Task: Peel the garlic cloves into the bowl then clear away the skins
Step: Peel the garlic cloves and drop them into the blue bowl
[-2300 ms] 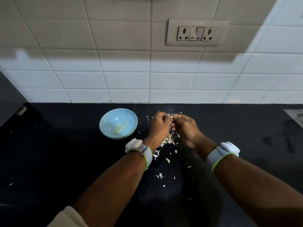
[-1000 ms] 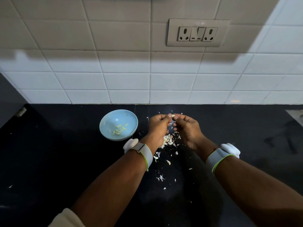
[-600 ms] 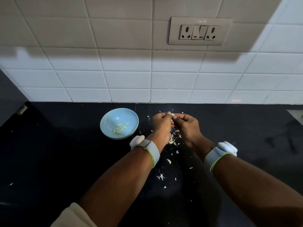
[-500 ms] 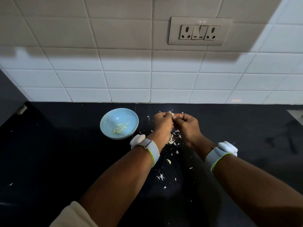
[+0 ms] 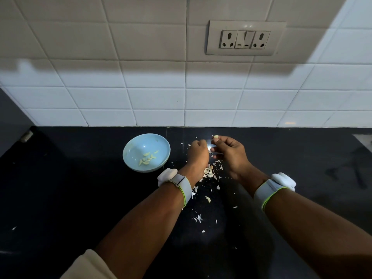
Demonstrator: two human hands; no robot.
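Observation:
A pale blue bowl (image 5: 161,147) stands on the black counter (image 5: 80,188) and holds several peeled garlic cloves (image 5: 147,158). My right hand (image 5: 229,153) pinches a small pale garlic clove (image 5: 216,136) between thumb and fingertips, raised just right of the bowl. My left hand (image 5: 198,154) is curled into a fist beside it, a small gap between the two; whether it holds a bit of skin is hidden. A heap of papery garlic skins (image 5: 210,172) lies under and just behind both hands, with flakes (image 5: 198,218) scattered toward me.
A white tiled wall (image 5: 157,97) rises right behind the counter, with a socket plate (image 5: 244,38) above. Both wrists carry white bands. A pale object (image 5: 364,140) shows at the counter's far right edge, and a dark surface at the far left.
My hands, joined on the clove before, have parted. The right hand has lifted away to the right with the clove in its fingertips. The left has drawn back into a fist.

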